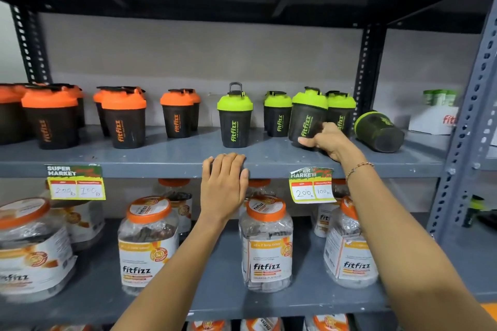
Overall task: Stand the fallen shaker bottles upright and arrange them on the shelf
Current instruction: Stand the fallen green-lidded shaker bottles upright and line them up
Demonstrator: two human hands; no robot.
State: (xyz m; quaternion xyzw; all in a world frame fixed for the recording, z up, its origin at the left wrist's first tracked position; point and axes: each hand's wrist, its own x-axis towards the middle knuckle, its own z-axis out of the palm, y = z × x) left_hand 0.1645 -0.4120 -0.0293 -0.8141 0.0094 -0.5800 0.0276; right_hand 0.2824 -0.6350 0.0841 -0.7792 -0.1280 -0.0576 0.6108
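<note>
Black shaker bottles stand on a grey metal shelf (161, 158): orange-lidded ones (123, 118) to the left, green-lidded ones (235, 121) to the right. My right hand (326, 141) grips the lower body of a green-lidded shaker (306, 118), which tilts slightly with its lid leaning right. Behind it stand two more green-lidded shakers (340, 113). Further right, one green-lidded shaker (379, 131) lies on its side, base toward me. My left hand (224, 183) rests flat on the shelf's front edge, fingers together, holding nothing.
A white Fitfizz box (435, 119) with green items sits at the far right. Price tags (76, 183) hang from the shelf lip. The lower shelf holds orange-lidded Fitfizz jars (266, 244). Perforated grey uprights (468, 115) frame the right side.
</note>
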